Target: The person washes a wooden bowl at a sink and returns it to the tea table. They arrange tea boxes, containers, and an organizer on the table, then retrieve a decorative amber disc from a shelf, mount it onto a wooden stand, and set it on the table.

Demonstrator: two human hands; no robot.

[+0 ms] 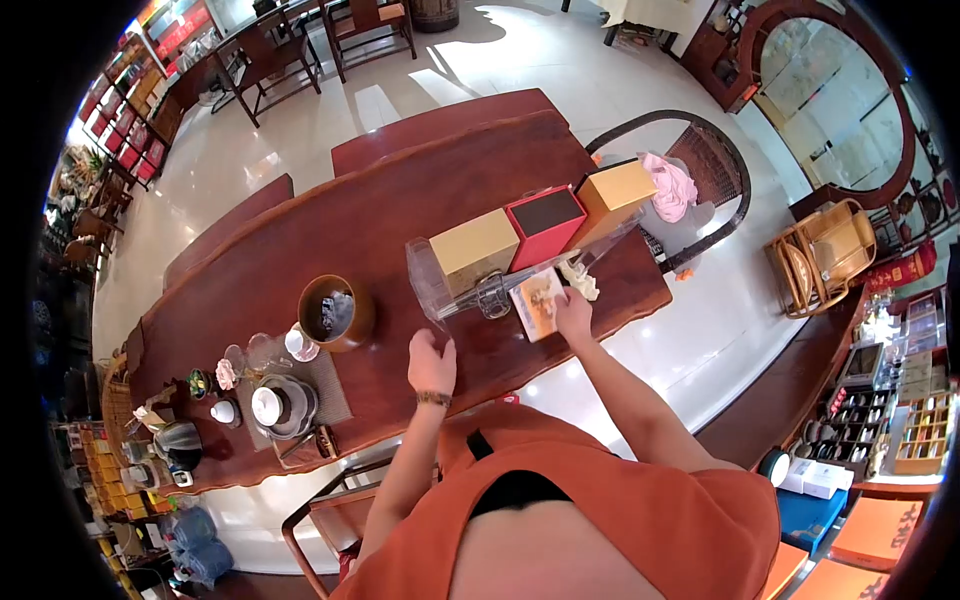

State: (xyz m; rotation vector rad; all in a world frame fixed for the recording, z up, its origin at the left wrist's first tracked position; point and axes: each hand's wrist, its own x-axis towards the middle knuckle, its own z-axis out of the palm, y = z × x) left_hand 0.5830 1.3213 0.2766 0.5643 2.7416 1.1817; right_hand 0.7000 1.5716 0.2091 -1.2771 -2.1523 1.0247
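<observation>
My right hand [573, 317] grips the right edge of a small box with a printed picture [538, 304], which is tilted over the table's front part. Crumpled cream-coloured cloth or paper [579, 280] lies just beyond that hand. With its fingers curled, my left hand [432, 362] is by the near left corner of a clear plastic tray [424, 280]; whether it holds the tray edge is hard to see. A gold box [475, 248], a red box with a dark top [546, 225] and another gold box [612, 200] stand along the tray. A glass vessel [490, 296] is before them.
The dark red wooden table [380, 190] has a wavy front edge. A brown round pot [337, 313], a white cup [301, 343] and a lidded bowl on a plate [285, 406] stand to the left. A chair [708, 165] with pink cloth [668, 187] is at the right end.
</observation>
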